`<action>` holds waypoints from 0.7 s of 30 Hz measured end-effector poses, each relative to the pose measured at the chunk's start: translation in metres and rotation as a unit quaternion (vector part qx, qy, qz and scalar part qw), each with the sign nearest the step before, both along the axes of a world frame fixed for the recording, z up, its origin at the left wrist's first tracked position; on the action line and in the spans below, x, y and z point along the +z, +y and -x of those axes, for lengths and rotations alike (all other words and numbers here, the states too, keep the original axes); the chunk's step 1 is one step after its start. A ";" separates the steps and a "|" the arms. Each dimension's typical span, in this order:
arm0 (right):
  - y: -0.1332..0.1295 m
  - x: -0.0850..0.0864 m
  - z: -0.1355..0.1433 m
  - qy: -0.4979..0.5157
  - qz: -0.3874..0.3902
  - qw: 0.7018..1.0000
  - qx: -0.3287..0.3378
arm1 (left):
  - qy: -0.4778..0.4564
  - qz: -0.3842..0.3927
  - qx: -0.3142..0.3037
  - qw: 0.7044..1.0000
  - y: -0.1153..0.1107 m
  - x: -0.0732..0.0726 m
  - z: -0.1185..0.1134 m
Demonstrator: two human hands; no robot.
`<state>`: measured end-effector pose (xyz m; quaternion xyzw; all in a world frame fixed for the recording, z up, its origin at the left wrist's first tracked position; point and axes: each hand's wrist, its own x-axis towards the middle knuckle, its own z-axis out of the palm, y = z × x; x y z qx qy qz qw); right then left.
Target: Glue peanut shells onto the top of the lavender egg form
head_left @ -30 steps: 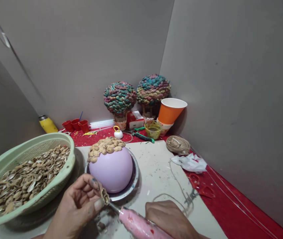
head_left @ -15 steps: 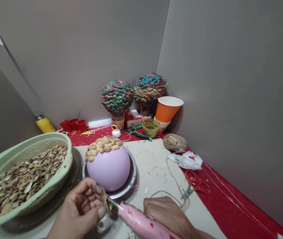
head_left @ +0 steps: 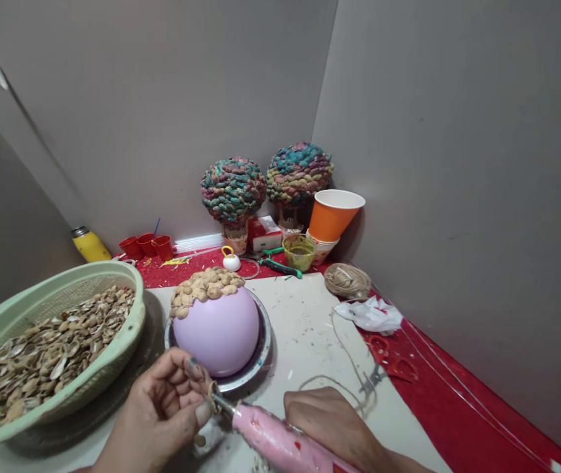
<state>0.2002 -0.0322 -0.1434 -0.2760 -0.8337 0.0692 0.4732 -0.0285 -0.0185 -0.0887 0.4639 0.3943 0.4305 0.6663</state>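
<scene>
My left hand (head_left: 165, 404) pinches a peanut shell (head_left: 213, 397) between thumb and fingertips, just in front of the balloon. Closed around a pink hot glue gun (head_left: 273, 437) is my right hand (head_left: 332, 420); the gun's metal nozzle points left and meets the shell. A lilac balloon (head_left: 219, 332) rests in a metal bowl (head_left: 265, 348). Peanut shells (head_left: 206, 286) cover the balloon's upper back part, while its front is bare. At the left stands a green colander (head_left: 135, 309) holding many loose peanut shells (head_left: 58, 351).
Along the back wall are two colourful shell-covered balls (head_left: 234, 190) on cups, red cups (head_left: 147, 245), a yellow bottle (head_left: 90, 245), pliers (head_left: 280, 266) and an orange paper cup (head_left: 332, 217). Twine (head_left: 347, 281), white plastic (head_left: 372, 315) and red-handled scissors (head_left: 393, 368) lie at the right.
The nozzle and shell stay together, with only a slight shift in both hands. The whole view has moved a little.
</scene>
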 end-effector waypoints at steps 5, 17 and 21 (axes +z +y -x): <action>0.001 0.002 0.000 -0.021 -0.001 1.000 -0.010 | 0.003 0.000 0.013 1.000 0.001 0.001 0.001; 0.001 0.005 0.002 -0.025 -0.020 0.999 -0.020 | -0.009 0.001 0.050 0.999 0.001 0.006 -0.003; 0.001 0.000 0.001 -0.054 -0.026 0.998 -0.027 | 0.008 -0.007 0.062 0.998 0.001 0.007 -0.003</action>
